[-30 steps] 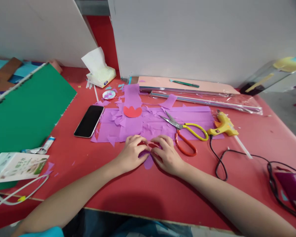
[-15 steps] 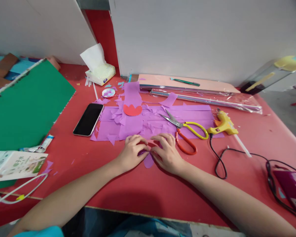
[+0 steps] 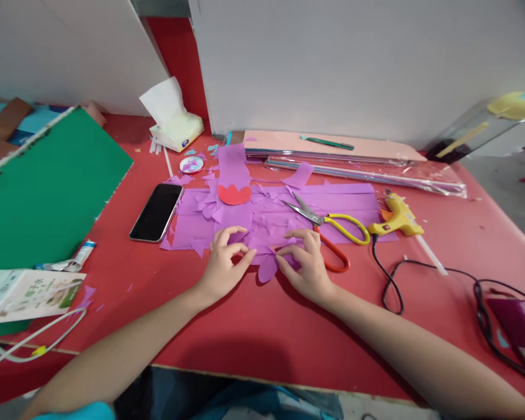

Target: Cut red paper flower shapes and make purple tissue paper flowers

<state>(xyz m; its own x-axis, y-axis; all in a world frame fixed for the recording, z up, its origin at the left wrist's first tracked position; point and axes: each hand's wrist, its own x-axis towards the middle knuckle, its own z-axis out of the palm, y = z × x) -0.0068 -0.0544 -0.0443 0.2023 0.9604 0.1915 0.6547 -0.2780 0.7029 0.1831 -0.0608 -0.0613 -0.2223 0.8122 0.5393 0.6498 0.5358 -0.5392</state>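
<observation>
A: Since the earlier frame both hands have slid farther and parted, baring the small rounded purple paper cut-out [image 3: 268, 268] on the red table [image 3: 254, 338], near middle.

B: Grip, progress?

A: The right hand [image 3: 306, 262] pinches its right edge. The left hand [image 3: 223, 262] touches its left edge, hold unclear. It looks fully cut, joined to nothing. The yellow-and-red-handled scissors [image 3: 332, 228] lie just right.

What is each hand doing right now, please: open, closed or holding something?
Left hand: closed, pinching the purple paper cutout at its left edge.
Right hand: closed, pinching the same cutout's right edge.
</observation>
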